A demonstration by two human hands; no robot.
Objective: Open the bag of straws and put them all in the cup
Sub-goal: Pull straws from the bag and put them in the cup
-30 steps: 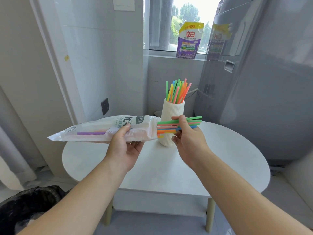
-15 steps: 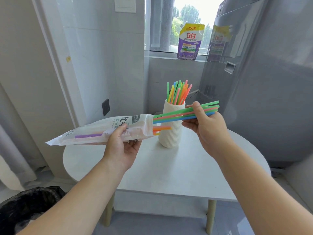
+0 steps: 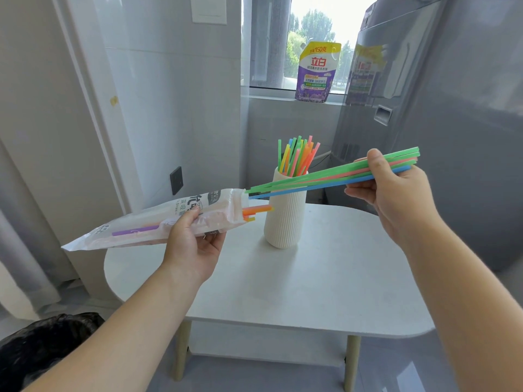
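My left hand grips the plastic straw bag, held nearly level above the table's left side with its open mouth facing right. Orange and yellow straw ends poke out of the mouth, and a purple straw shows through the plastic. My right hand pinches a bundle of green, pink and blue straws that is almost wholly out of the bag, its tail ends right at the mouth. Behind the bundle stands the white ribbed cup with several coloured straws upright in it.
The cup stands on a white oval table. A grey appliance rises at the right. A purple detergent pouch sits on the window sill. A black-lined bin is at the lower left on the floor.
My right hand has pulled the bundle of straws rightward and upward, drawing it almost fully out of the bag. The left hand and bag have stayed nearly still.
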